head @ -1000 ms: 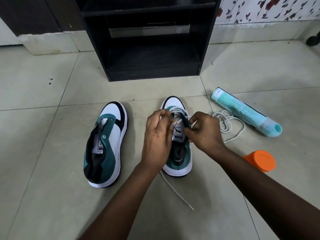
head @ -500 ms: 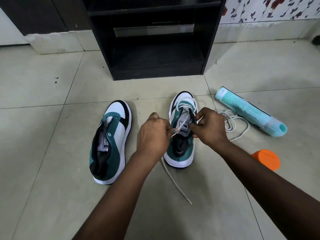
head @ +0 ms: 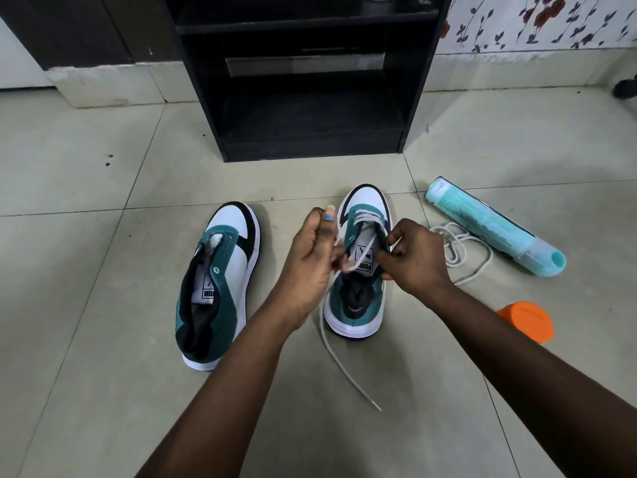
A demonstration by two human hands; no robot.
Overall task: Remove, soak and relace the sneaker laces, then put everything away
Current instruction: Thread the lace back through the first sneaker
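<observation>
We lace the right sneaker [head: 358,270].
Our left hand [head: 312,250] pinches the lace [head: 358,255] taut; right hand [head: 413,257] grips the eyelet side, steadying it.

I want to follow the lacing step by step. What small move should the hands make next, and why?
Probably the left hand should pull the white lace it pinches snug across the tongue. The teal-and-white right sneaker is laced only near the toe, and the right hand holds its eyelet side.
</observation>
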